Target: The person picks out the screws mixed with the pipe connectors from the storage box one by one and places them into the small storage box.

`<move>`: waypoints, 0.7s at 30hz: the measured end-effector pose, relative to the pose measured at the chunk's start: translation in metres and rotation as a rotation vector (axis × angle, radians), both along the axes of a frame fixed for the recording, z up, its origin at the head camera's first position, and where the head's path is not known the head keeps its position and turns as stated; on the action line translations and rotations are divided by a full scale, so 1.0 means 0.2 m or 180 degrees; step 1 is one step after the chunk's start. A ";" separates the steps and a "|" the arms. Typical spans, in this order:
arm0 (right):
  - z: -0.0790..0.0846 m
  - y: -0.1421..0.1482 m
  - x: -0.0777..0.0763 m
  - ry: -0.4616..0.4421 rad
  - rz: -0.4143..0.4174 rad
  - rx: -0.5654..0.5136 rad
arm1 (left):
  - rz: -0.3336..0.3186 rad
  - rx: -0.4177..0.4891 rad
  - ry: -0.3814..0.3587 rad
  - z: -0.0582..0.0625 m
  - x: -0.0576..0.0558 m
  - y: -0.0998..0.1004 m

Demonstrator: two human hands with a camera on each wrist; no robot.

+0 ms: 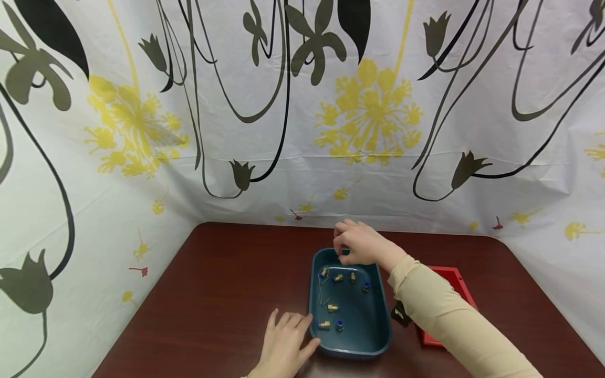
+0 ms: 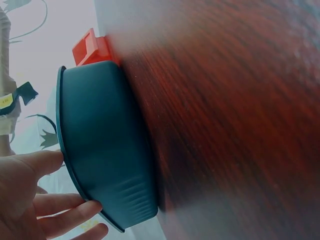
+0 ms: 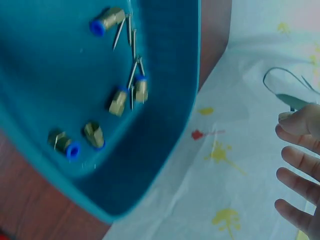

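A dark teal plastic tray [image 1: 352, 344] lies on the table, holding several brass push-in fittings [image 3: 101, 20] with blue collars and several thin metal pins [image 3: 134, 42] along one side. At the tray's near left corner, my left hand [image 1: 285, 338] touches the rim with thumb and fingertips; in the left wrist view its fingers [image 2: 65, 220] lie fairly straight against the outer wall. My right hand [image 1: 359, 241] hovers over the far end of the tray, fingers bent. In the right wrist view its fingers [image 3: 300, 182] are loosely spread and thumb and index come close, with nothing clearly visible between them.
A red tray [image 1: 454, 278] sits to the right, partly hidden under my right sleeve [image 1: 454, 315]. A dark wrist device [image 1: 400, 314] hangs below that forearm. The brown table [image 1: 227, 294] meets a patterned white curtain [image 1: 264, 142] at the back and sides.
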State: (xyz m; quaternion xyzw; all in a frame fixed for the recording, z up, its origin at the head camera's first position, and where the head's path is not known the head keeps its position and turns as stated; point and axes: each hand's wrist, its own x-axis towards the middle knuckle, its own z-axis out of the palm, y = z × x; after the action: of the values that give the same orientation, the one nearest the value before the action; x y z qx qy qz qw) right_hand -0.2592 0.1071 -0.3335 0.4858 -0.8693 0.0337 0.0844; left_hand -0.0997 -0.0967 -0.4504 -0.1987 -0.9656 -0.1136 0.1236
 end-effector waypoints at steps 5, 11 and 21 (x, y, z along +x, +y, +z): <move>-0.04 -0.07 0.01 -0.0020 -0.0007 -0.0022 | -0.0003 -0.0002 -0.0003 0.00 0.00 0.00; -0.12 -0.11 0.01 -0.0067 -0.0030 0.0014 | -0.0006 -0.0005 -0.0029 0.00 0.00 0.00; -0.25 -0.15 0.01 -0.0241 -0.0097 0.0064 | -0.0022 -0.0016 -0.0029 0.00 0.00 0.00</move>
State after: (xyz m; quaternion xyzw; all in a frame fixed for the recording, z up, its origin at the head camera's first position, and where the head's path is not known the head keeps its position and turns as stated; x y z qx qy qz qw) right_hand -0.2582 0.0779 -0.3838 0.4716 -0.8795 0.0421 0.0471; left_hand -0.0994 -0.0967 -0.4499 -0.2017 -0.9657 -0.1126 0.1183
